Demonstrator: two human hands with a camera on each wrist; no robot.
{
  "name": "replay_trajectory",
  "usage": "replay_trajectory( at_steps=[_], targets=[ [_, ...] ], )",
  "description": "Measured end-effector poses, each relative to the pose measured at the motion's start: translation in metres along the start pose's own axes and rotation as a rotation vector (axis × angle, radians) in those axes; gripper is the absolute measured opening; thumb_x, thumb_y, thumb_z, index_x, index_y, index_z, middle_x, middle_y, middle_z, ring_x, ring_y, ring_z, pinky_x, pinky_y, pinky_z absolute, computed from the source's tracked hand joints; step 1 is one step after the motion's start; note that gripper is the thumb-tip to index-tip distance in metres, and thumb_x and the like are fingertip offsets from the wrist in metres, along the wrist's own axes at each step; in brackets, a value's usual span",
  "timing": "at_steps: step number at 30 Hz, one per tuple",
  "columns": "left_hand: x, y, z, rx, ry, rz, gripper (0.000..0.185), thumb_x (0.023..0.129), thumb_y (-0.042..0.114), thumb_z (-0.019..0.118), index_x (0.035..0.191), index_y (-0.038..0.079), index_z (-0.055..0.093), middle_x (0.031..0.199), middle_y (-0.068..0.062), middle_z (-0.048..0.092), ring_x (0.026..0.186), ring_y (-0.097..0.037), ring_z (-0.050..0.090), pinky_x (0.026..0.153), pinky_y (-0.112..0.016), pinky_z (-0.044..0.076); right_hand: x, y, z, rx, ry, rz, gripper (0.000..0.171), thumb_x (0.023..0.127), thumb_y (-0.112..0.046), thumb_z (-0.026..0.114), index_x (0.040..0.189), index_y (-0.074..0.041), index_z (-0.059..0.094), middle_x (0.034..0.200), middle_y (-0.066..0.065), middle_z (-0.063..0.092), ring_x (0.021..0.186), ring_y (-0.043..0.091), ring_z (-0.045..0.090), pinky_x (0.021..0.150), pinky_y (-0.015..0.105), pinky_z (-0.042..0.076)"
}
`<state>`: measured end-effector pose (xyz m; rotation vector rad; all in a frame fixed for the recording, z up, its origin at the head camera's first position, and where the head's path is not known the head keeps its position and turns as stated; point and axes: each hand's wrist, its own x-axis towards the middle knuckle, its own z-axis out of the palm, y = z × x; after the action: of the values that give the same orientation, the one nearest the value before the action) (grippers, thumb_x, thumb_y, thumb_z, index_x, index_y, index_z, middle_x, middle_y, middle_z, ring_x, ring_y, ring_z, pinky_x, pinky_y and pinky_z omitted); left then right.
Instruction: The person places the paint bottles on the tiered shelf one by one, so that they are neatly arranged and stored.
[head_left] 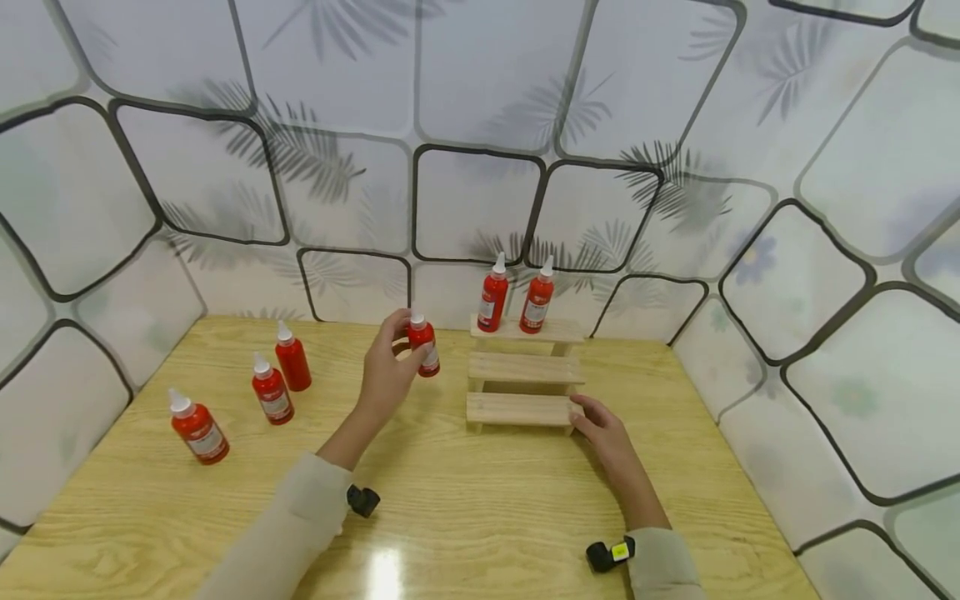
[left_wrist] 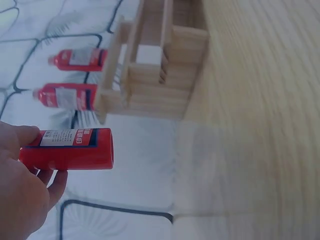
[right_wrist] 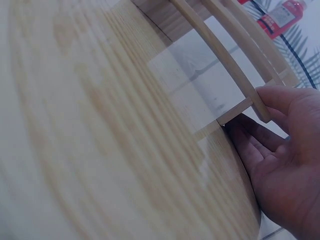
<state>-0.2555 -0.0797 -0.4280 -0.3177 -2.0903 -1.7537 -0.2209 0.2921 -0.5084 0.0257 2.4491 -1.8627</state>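
My left hand (head_left: 386, 367) holds a red squeeze bottle (head_left: 424, 343) with a white pointed cap, upright and just left of a small three-step wooden rack (head_left: 521, 408). In the left wrist view, thumb and fingers go round the bottle (left_wrist: 75, 155) near its capped end, and its base is off the table. My right hand (head_left: 604, 435) grips the right end of the rack's lowest step; the right wrist view has its thumb and fingers about that corner (right_wrist: 259, 107). Two like bottles, a left one (head_left: 492, 302) and a right one (head_left: 537, 304), stand on the top step.
Three more red bottles stand on the table's left side: a front one (head_left: 204, 435), a middle one (head_left: 273, 396) and a back one (head_left: 293, 364). Behind the wood-grain table (head_left: 450, 500) hangs a patterned cloth (head_left: 480, 200), which also runs along both sides.
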Motion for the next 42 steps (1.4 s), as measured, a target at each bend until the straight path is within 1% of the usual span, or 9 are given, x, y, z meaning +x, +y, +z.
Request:
replay_trajectory(
  at_steps=[5,10,12,16,18,22,26,31,42],
  targets=[
    [-0.004,0.017,0.016,0.007,-0.049,0.085,0.056,0.091,0.003,0.073,0.142,0.005,0.049,0.132,-0.016,0.06,0.117,-0.032,0.06,0.099,-0.05,0.053,-0.001,0.002,0.0,0.004,0.018,0.008,0.055,0.099,-0.029,0.065,0.146,-0.005,0.05,0.161,0.018,0.034,0.152,0.034,0.025,0.121,0.049,0.029],
    [-0.004,0.029,0.042,0.029,-0.127,0.165,0.055,0.091,0.006,0.074,0.141,0.006,0.05,0.13,-0.014,0.062,0.114,-0.031,0.063,0.095,-0.048,0.056,-0.001,0.003,0.0,0.014,0.035,0.014,0.053,0.099,-0.027,0.066,0.145,-0.005,0.052,0.16,0.016,0.036,0.152,0.032,0.026,0.121,0.046,0.029],
    [-0.003,0.033,0.052,0.037,-0.16,0.177,0.054,0.092,0.007,0.073,0.141,0.007,0.05,0.132,-0.012,0.062,0.115,-0.029,0.062,0.095,-0.046,0.056,-0.001,0.003,0.0,0.012,0.038,0.021,0.053,0.099,-0.026,0.066,0.145,-0.005,0.052,0.16,0.016,0.037,0.151,0.029,0.028,0.12,0.042,0.031],
    [0.0,0.04,0.073,0.054,-0.215,0.186,0.055,0.092,0.009,0.073,0.142,0.009,0.051,0.133,-0.01,0.062,0.116,-0.027,0.062,0.096,-0.044,0.056,-0.002,0.003,0.001,0.015,0.046,0.037,0.052,0.099,-0.025,0.066,0.145,-0.006,0.052,0.159,0.014,0.04,0.147,0.026,0.035,0.111,0.025,0.04],
    [0.002,0.044,0.083,0.069,-0.242,0.19,0.056,0.092,0.011,0.074,0.143,0.01,0.05,0.132,-0.01,0.061,0.116,-0.027,0.061,0.096,-0.045,0.056,-0.002,0.002,0.001,0.013,0.049,0.04,0.052,0.099,-0.026,0.066,0.145,-0.006,0.053,0.158,0.014,0.041,0.145,0.025,0.037,0.108,0.022,0.041],
    [0.008,0.049,0.105,0.094,-0.301,0.187,0.058,0.094,0.014,0.073,0.146,0.012,0.048,0.133,-0.01,0.06,0.116,-0.026,0.061,0.097,-0.046,0.055,-0.002,0.003,0.001,0.0,0.052,0.035,0.053,0.098,-0.028,0.067,0.144,-0.006,0.053,0.158,0.015,0.04,0.148,0.029,0.033,0.116,0.036,0.037],
    [0.016,0.055,0.127,0.121,-0.336,0.215,0.059,0.095,0.016,0.072,0.148,0.013,0.047,0.137,-0.009,0.059,0.117,-0.024,0.062,0.098,-0.039,0.055,-0.002,0.002,0.0,-0.02,0.055,0.017,0.053,0.098,-0.03,0.067,0.144,-0.007,0.054,0.157,0.016,0.041,0.15,0.032,0.03,0.12,0.048,0.031],
    [0.028,0.061,0.153,0.147,-0.356,0.253,0.059,0.095,0.016,0.072,0.148,0.012,0.047,0.136,-0.011,0.061,0.117,-0.024,0.063,0.096,-0.033,0.056,-0.002,0.001,0.0,-0.037,0.049,0.0,0.052,0.098,-0.033,0.066,0.143,-0.008,0.055,0.158,0.014,0.041,0.151,0.031,0.029,0.122,0.048,0.029],
    [0.057,0.067,0.187,0.128,-0.371,0.17,0.062,0.097,0.017,0.068,0.153,0.02,0.041,0.139,-0.007,0.059,0.122,-0.02,0.06,0.099,-0.032,0.054,-0.001,0.0,0.001,-0.016,0.021,-0.008,0.052,0.1,-0.032,0.065,0.145,-0.009,0.053,0.158,0.013,0.041,0.153,0.03,0.025,0.123,0.048,0.025]
  ],
)
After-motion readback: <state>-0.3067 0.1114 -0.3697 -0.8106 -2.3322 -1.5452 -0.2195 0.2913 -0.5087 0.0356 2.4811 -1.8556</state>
